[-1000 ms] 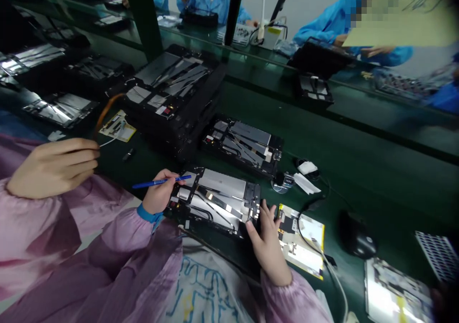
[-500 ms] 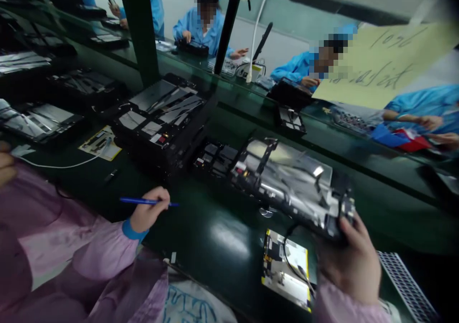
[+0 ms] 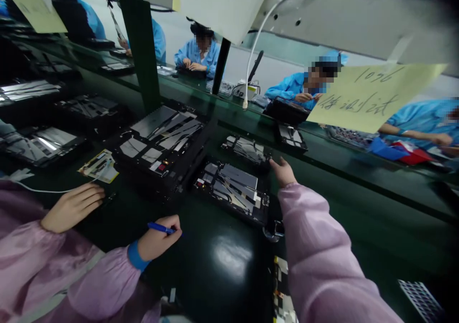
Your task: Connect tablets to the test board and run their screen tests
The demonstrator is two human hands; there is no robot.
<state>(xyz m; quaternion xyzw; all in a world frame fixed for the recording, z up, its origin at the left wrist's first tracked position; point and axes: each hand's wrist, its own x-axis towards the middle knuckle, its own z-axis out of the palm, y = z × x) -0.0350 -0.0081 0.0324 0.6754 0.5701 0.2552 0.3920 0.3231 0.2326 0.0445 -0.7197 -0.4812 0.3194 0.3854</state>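
A glossy dark green desk (image 3: 218, 285) runs across the workshop, and a second, parallel desk (image 3: 193, 86) lies beyond it, divided from the first by two dark green posts (image 3: 139, 50). At least four people in blue smocks (image 3: 199, 55) are seen at the far side, and a yellow paper sign (image 3: 373, 96) with handwriting hangs at the far right.

The right hand (image 3: 283, 172) is extended toward the far side in a lilac sleeve (image 3: 322, 251), its fingers loosely open. It is held just beside the far end of a near opened tablet assembly (image 3: 233, 194); contact cannot be told. The left hand (image 3: 159, 232), with a blue cuff, is closed around a blue pen (image 3: 161, 227) near the desk's near edge, the pen's tip being hidden.

A third hand (image 3: 73, 207), taken to be a neighbouring person's, lies at the near left beside a white cable (image 3: 43, 190).

Six opened assemblies are counted on this desk, one of them a thick dark stack (image 3: 161, 146). Two yellow-edged cards (image 3: 98, 166) and one grid tray (image 3: 419, 301) are also laid there.
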